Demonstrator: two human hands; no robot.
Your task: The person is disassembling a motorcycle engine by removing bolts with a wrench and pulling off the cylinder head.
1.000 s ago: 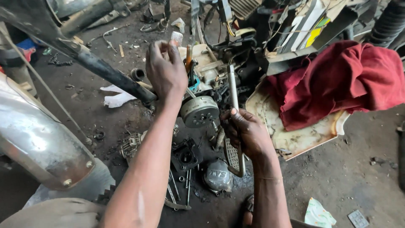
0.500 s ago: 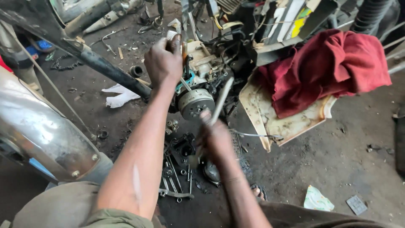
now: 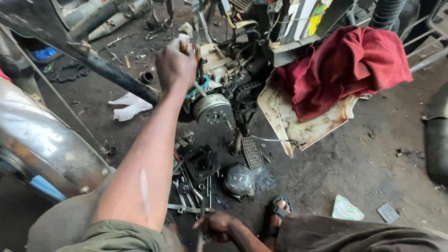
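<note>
From the head camera: your left hand (image 3: 175,65) still grips a small pale-tipped tool (image 3: 185,39) against the top of the engine (image 3: 212,70), fingers closed round it. Your right hand (image 3: 215,226) has dropped away from the round silver rotor (image 3: 212,111) to the floor's near edge, fingers curled on a thin metal tool (image 3: 201,238), beside the scattered spanners (image 3: 186,186).

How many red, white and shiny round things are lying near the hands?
Red cloth: 1
White glove: 1
Round silver engine rotor: 1
Round metal engine cover: 1
Total: 4
The left hand grips a tool at the engine; the right hand holds a thin tool low down.
</note>
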